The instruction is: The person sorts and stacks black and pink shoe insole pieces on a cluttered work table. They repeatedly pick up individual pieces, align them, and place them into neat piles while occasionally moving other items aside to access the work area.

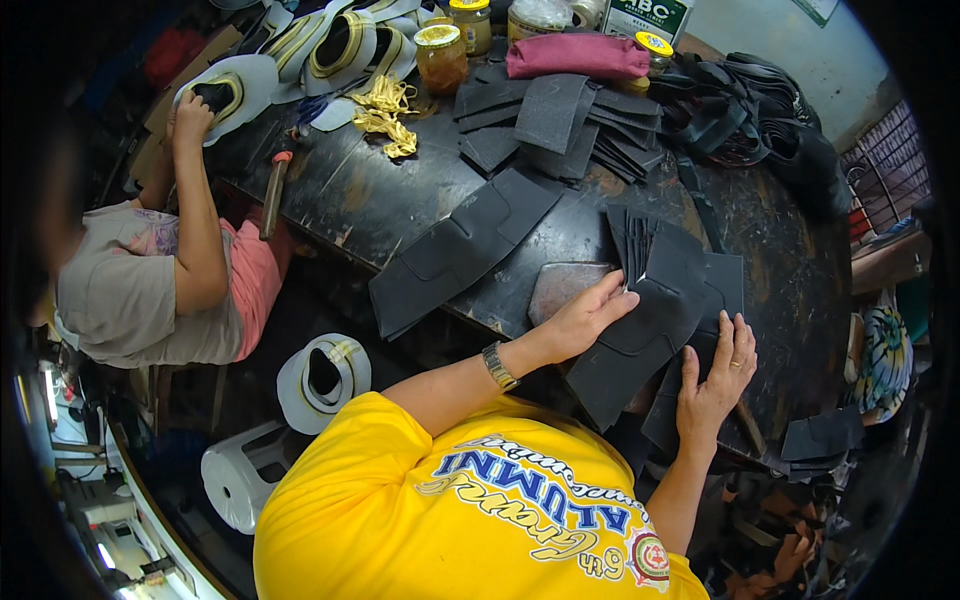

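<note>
A folded black sheet (632, 350) with cut curved lines lies at the table's near edge, in front of my body. My left hand (590, 312), with a watch at the wrist, reaches over its left edge; the fingers are stretched out and touch it. On the right, my right hand (718, 375) has its fingers spread over a second black piece (726, 285) partly under the first. A fanned stack of black pieces (632, 235) stands just beyond. Between my left hand and the table lies a worn flat block (565, 292).
Long black sheets (465, 245) lie to the left, with piles of black pieces (555, 115) behind. Jars (440, 58), a maroon pouch (577, 57) and black straps (735, 105) line the back. At left, a co-worker (170, 270) holds a white shoe upper (250, 85) near a hammer (272, 195).
</note>
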`<state>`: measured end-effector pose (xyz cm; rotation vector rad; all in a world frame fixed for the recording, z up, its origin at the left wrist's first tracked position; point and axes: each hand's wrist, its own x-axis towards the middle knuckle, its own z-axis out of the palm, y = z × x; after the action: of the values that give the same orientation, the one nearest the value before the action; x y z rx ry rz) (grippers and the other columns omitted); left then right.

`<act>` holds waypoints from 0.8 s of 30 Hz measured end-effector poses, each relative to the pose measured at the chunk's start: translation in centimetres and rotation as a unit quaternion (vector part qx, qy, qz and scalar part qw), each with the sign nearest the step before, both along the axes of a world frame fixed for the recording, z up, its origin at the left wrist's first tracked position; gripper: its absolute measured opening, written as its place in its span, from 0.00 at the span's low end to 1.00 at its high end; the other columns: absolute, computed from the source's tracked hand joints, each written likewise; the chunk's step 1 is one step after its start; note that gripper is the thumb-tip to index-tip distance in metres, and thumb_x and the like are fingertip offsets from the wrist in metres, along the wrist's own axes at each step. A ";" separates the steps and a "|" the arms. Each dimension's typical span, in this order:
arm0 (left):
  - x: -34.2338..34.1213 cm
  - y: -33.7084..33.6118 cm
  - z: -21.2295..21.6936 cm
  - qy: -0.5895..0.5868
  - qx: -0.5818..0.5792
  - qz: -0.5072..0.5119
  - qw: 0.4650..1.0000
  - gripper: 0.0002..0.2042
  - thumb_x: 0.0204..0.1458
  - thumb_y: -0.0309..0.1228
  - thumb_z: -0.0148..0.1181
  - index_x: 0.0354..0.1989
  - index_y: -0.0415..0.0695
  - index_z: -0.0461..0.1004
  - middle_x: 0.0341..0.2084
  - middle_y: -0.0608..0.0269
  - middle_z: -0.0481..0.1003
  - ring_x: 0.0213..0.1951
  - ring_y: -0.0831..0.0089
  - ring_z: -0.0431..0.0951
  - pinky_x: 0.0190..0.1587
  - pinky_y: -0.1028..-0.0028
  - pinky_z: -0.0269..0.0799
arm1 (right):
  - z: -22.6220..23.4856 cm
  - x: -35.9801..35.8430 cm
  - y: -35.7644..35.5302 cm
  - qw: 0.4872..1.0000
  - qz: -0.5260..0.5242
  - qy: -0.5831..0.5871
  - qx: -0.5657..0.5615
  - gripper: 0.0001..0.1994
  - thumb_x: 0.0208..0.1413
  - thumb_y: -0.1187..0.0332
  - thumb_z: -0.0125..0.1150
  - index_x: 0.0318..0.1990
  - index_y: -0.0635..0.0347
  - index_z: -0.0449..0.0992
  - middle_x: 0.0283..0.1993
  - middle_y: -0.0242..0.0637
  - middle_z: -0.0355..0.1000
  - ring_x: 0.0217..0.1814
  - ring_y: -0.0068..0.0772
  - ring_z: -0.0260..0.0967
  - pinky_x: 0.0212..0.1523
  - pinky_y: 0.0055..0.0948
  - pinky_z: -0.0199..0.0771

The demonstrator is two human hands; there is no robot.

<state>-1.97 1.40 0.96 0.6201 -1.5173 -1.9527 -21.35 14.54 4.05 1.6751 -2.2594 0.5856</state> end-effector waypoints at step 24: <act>-0.9 -0.2 -1.4 0.142 0.078 -0.038 0.986 0.19 0.65 0.32 0.55 0.60 0.36 0.62 0.53 0.59 0.73 0.52 0.78 0.71 0.55 0.78 0.70 | -0.4 -0.3 0.0 1.000 0.002 0.003 -0.008 0.22 0.67 0.59 0.49 0.67 0.51 0.66 0.71 0.40 0.59 0.77 0.45 0.49 0.74 0.51 0.40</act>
<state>-2.85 1.16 -0.40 0.3329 -1.2375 -2.1289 -21.63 14.52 3.65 1.6725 -2.2419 0.5967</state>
